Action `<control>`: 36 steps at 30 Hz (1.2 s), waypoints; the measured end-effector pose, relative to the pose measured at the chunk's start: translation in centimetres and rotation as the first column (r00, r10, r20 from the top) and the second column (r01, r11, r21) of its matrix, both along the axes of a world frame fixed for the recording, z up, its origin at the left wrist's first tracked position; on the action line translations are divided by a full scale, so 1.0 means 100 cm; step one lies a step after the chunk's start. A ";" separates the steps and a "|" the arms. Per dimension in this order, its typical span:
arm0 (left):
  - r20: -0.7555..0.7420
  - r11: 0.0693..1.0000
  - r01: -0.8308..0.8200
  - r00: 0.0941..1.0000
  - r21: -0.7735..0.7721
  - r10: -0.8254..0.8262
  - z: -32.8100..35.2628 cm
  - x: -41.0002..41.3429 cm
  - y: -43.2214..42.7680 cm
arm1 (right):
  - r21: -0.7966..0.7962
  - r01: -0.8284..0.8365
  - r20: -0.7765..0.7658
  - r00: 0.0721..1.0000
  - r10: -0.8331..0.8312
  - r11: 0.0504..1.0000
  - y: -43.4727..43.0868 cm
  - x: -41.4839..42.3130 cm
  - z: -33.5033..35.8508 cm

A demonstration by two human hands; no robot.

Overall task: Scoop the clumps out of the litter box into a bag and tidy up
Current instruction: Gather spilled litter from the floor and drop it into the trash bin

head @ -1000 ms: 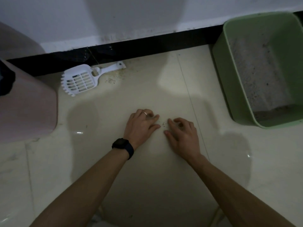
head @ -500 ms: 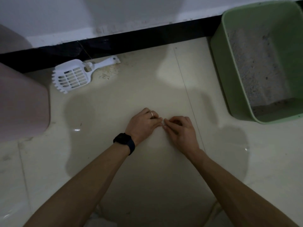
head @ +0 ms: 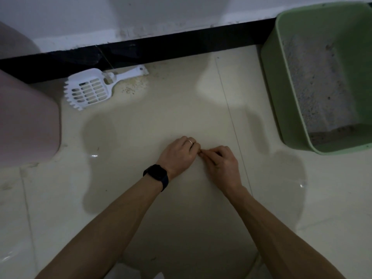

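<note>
Green litter box (head: 270,87) at far right, against the black skirting (head: 181,47), pale litter (head: 314,83) inside. White slotted scoop (head: 88,89) flat on the floor at far left beside the skirting, untouched, well apart from the box; scattered grains (head: 132,87) near its handle. Left hand (head: 179,156) and right hand (head: 221,166) low on the cream floor tiles (head: 161,117) at centre, fingers curled, fingertips meeting; cannot tell whether anything is pinched between them. Black watch (head: 157,176) on left wrist. Pink container (head: 26,121) at left edge.
</note>
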State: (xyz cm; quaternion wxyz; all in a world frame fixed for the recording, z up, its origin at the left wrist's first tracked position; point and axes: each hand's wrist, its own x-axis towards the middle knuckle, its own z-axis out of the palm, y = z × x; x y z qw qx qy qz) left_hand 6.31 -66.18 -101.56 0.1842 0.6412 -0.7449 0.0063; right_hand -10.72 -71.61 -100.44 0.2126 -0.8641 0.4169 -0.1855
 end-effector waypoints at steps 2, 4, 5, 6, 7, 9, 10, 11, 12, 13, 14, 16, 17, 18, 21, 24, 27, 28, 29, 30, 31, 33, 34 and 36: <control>0.044 0.998 -0.008 0.999 0.061 0.006 -0.001 -0.003 0.000 | 0.003 0.015 -0.015 1.000 -0.015 1.000 0.001 0.000 -0.002; 0.078 0.992 -0.035 0.997 0.125 0.025 0.001 -0.006 0.001 | -0.013 0.005 -0.045 0.999 -0.005 1.000 0.002 0.000 -0.003; 0.078 0.987 -0.047 0.996 0.152 0.035 0.003 -0.006 0.001 | -0.027 -0.010 -0.065 0.998 0.009 1.000 0.002 0.001 -0.004; 0.069 0.982 -0.053 0.997 0.183 0.041 0.005 -0.006 0.001 | -0.031 -0.026 -0.085 0.996 0.024 0.999 0.000 0.002 -0.004; 0.045 0.974 -0.059 0.998 0.218 0.051 0.009 -0.005 0.001 | -0.018 -0.037 -0.105 0.994 0.035 0.999 -0.002 0.003 -0.004; -0.060 0.956 -0.068 0.994 0.285 0.089 0.017 -0.001 0.000 | 0.067 -0.026 -0.139 0.990 0.035 0.997 -0.009 0.005 0.001; -0.138 0.943 -0.083 0.981 0.322 0.134 0.022 0.002 0.001 | 0.150 0.004 -0.146 0.989 0.018 0.989 -0.013 0.007 0.005; -0.203 0.925 -0.109 0.960 0.364 0.193 0.030 0.005 0.003 | 0.247 0.046 -0.143 0.990 -0.011 0.968 -0.016 0.010 0.013; -0.236 0.903 -0.121 0.943 0.412 0.234 0.039 0.011 0.004 | 0.333 0.095 -0.140 0.989 -0.051 0.938 -0.021 0.015 0.022; -0.270 0.887 -0.130 0.924 0.444 0.271 0.045 0.017 0.006 | 0.403 0.146 -0.146 0.985 -0.094 0.904 -0.026 0.018 0.030; -0.301 0.874 -0.146 0.902 0.463 0.311 0.055 0.024 0.006 | 0.453 0.183 -0.148 0.981 -0.128 0.873 -0.031 0.023 0.040; -0.361 0.860 -0.198 0.846 0.470 0.392 0.082 0.041 0.007 | 0.519 0.193 -0.105 0.981 -0.162 0.833 -0.039 0.038 0.062; -0.381 0.867 -0.232 0.826 0.441 0.415 0.097 0.050 0.007 | 0.542 0.175 -0.066 0.984 -0.166 0.822 -0.042 0.049 0.074; -0.387 0.872 -0.269 0.814 0.409 0.432 0.112 0.061 0.007 | 0.560 0.147 -0.026 0.987 -0.161 0.815 -0.045 0.062 0.087; -0.368 0.852 -0.392 0.779 0.346 0.508 0.161 0.097 0.012 | 0.571 0.008 0.091 0.993 -0.073 0.821 -0.044 0.108 0.131; -0.394 0.863 -0.472 0.769 0.181 0.504 0.219 0.130 0.027 | 0.521 -0.195 0.218 0.972 0.091 0.831 -0.031 0.161 0.187; -0.397 0.826 -0.563 0.751 0.031 0.527 0.279 0.166 0.056 | 0.457 -0.381 0.295 0.918 0.267 0.804 -0.012 0.216 0.245; -0.383 0.806 -0.592 0.744 0.001 0.547 0.296 0.180 0.068 | 0.431 -0.435 0.307 0.894 0.325 0.790 -0.005 0.234 0.263; -0.356 0.784 -0.621 0.737 -0.020 0.574 0.309 0.197 0.081 | 0.403 -0.485 0.310 0.870 0.382 0.776 0.002 0.252 0.279; -0.314 0.760 -0.650 0.727 -0.027 0.611 0.319 0.214 0.093 | 0.379 -0.527 0.302 0.848 0.436 0.761 0.010 0.270 0.293; -0.260 0.728 -0.685 0.703 0.000 0.662 0.324 0.235 0.106 | 0.357 -0.561 0.278 0.827 0.488 0.747 0.016 0.289 0.304; -0.113 0.641 -0.755 0.631 0.137 0.767 0.327 0.273 0.132 | 0.321 -0.613 0.205 0.789 0.579 0.722 0.029 0.326 0.318; -0.012 0.591 -0.777 0.603 0.214 0.797 0.326 0.289 0.144 | 0.312 -0.633 0.171 0.771 0.613 0.709 0.035 0.343 0.322; 0.162 0.497 -0.792 0.576 0.354 0.802 0.320 0.313 0.164 | 0.303 -0.678 0.098 0.721 0.686 0.669 0.050 0.374 0.326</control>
